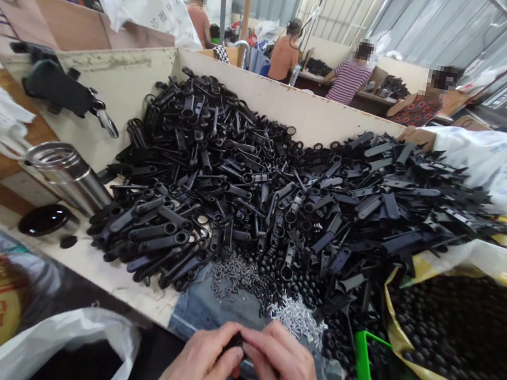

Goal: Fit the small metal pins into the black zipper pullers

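The left hand (pixel 199 369) and right hand (pixel 285 377) meet low in the view, their fingers (pixel 266 348) curled in and clenched around a small black plastic part (pixel 235 342), most of it hidden between them. Just beyond lie a patch of blue denim (pixel 197 307), a scatter of silver screws (pixel 297 319) and a smaller drift of grey screws (pixel 234 274), with loose black beads (pixel 299 295) beside them. To the right, a yellow-lined sack (pixel 468 330) sits heaped with black beads, a green plastic edge (pixel 363 377) near it. At lower left gapes a white plastic bag (pixel 77 342).

A large loose heap of black plastic pieces (pixel 260 178) fills the pale board-walled tray (pixel 115 115), and nothing in view is sorted into rows. A steel tumbler (pixel 68 175) lies on its side at the tray's left. A co-worker's hand (pixel 416 137) rests on the heap's far edge, and other workers sit at a far bench (pixel 370 99).
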Available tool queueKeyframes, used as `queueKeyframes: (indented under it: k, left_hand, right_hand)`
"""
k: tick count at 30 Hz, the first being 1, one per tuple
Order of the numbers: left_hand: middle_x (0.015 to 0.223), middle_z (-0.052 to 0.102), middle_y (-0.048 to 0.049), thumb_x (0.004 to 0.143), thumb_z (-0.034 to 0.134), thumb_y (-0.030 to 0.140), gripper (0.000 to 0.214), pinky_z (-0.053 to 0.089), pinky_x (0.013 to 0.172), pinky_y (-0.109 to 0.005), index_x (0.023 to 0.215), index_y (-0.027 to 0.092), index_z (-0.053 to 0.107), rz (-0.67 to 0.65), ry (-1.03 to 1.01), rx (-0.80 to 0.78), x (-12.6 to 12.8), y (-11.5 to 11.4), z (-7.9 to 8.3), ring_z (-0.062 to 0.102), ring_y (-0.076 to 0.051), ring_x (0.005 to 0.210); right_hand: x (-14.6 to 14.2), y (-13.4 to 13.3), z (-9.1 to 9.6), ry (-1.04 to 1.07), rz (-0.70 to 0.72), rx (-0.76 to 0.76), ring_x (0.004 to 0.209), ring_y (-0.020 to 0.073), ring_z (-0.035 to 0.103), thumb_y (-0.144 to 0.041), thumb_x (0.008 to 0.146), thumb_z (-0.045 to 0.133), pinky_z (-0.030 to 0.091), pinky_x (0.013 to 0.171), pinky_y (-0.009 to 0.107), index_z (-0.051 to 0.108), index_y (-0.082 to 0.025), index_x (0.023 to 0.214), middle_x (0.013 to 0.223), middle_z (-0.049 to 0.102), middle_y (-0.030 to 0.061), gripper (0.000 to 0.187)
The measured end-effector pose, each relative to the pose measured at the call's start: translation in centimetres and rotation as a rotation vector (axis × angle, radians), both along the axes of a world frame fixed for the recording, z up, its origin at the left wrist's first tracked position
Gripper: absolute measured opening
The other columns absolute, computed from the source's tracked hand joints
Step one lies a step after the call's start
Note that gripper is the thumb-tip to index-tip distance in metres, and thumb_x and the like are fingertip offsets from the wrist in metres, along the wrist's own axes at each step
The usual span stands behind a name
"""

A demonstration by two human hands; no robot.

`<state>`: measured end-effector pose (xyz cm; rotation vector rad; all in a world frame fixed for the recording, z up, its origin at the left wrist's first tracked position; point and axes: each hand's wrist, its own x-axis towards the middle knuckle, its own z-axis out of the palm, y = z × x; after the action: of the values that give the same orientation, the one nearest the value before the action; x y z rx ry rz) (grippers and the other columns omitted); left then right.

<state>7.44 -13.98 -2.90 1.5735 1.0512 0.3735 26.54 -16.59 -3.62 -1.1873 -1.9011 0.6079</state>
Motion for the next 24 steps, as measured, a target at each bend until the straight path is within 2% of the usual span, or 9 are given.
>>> queueKeyframes:
  k: [3,7,10,13,16,17,19,22,24]
  left_hand:
    - [0.082,0.074,-0.0046,0.098,0.044,0.038,0.030,0.047,0.076,-0.029,0.107,0.019,0.066,-0.016,-0.018,-0.016,-0.2,-0.9,-1.0,0.067,-0.020,0.079]
    - [0.071,0.068,0.0007,0.098,0.046,0.034,0.028,0.048,0.065,-0.024,0.116,0.020,0.062,-0.044,-0.128,-0.122,-0.2,-1.5,-1.7,0.064,-0.016,0.066]
    - [0.084,0.072,-0.0026,0.098,0.044,0.027,0.031,0.053,0.076,-0.028,0.124,0.022,0.061,-0.064,-0.076,0.121,-0.6,-1.4,-1.9,0.069,-0.019,0.078]
    - [0.105,0.072,-0.0090,0.097,0.038,0.018,0.039,0.055,0.082,-0.037,0.129,0.025,0.060,-0.044,0.144,0.462,-1.3,-1.1,-2.2,0.071,-0.026,0.093]
    - [0.119,0.071,-0.0121,0.095,0.038,0.014,0.048,0.051,0.095,-0.050,0.137,0.025,0.056,0.035,0.287,0.564,-1.9,-0.8,-2.4,0.067,-0.032,0.106]
    - [0.126,0.069,-0.0130,0.094,0.041,0.015,0.049,0.047,0.102,-0.052,0.141,0.024,0.053,0.079,0.278,0.508,-2.0,-0.6,-2.2,0.064,-0.033,0.114]
    - [0.129,0.066,-0.0140,0.092,0.050,0.020,0.050,0.043,0.106,-0.049,0.142,0.021,0.050,0.175,0.210,0.255,-2.1,-0.2,-1.6,0.061,-0.031,0.120]
    - [0.098,0.069,-0.0077,0.086,0.061,0.029,0.037,0.051,0.081,-0.035,0.120,0.017,0.059,0.211,0.012,-0.229,-2.1,0.7,-0.3,0.066,-0.024,0.092]
    - [0.078,0.064,-0.0002,0.085,0.063,0.035,0.035,0.047,0.069,-0.029,0.114,0.015,0.058,0.217,-0.149,-0.437,-2.1,1.2,0.4,0.059,-0.016,0.071]
  right_hand:
    - [0.1,-1.3,-1.0,0.071,-0.006,-0.018,0.072,0.0152,0.067,-0.016,0.102,0.056,0.054,0.063,0.020,0.071,-0.025,0.121,0.086,0.067,0.0044,0.026]
    - [-0.3,-2.7,-2.5,0.198,-0.167,-0.176,0.072,0.0163,0.066,-0.028,0.097,0.066,0.056,0.066,0.022,0.069,-0.029,0.130,0.085,0.068,0.0022,0.033]
    - [-1.3,-2.8,-3.2,0.354,-0.247,-0.419,0.069,0.0175,0.064,-0.043,0.094,0.069,0.055,0.065,0.025,0.072,-0.027,0.126,0.081,0.069,0.0020,0.037]
    - [-2.5,-1.8,-3.4,0.561,-0.270,-0.622,0.071,0.0190,0.064,-0.058,0.089,0.069,0.056,0.066,0.029,0.074,-0.023,0.122,0.084,0.072,0.0046,0.048]
    - [-3.3,-0.1,-3.2,0.664,-0.295,-0.676,0.076,0.0212,0.066,-0.064,0.083,0.073,0.057,0.070,0.032,0.078,-0.020,0.113,0.088,0.075,0.0073,0.054]
    - [-3.5,0.4,-3.1,0.664,-0.293,-0.684,0.078,0.0221,0.067,-0.064,0.080,0.075,0.057,0.072,0.033,0.079,-0.019,0.109,0.090,0.076,0.0078,0.053]
    - [-3.6,1.3,-3.0,0.629,-0.267,-0.692,0.080,0.0231,0.068,-0.062,0.080,0.077,0.057,0.073,0.034,0.081,-0.020,0.104,0.090,0.077,0.0079,0.049]
    - [-3.4,2.4,-2.8,0.536,-0.193,-0.623,0.078,0.0219,0.068,-0.058,0.085,0.073,0.055,0.073,0.034,0.083,-0.021,0.101,0.084,0.076,0.0064,0.041]
    - [-3.2,2.9,-2.5,0.488,-0.128,-0.551,0.080,0.0212,0.068,-0.055,0.089,0.069,0.054,0.076,0.033,0.083,-0.022,0.098,0.085,0.075,0.0064,0.037]
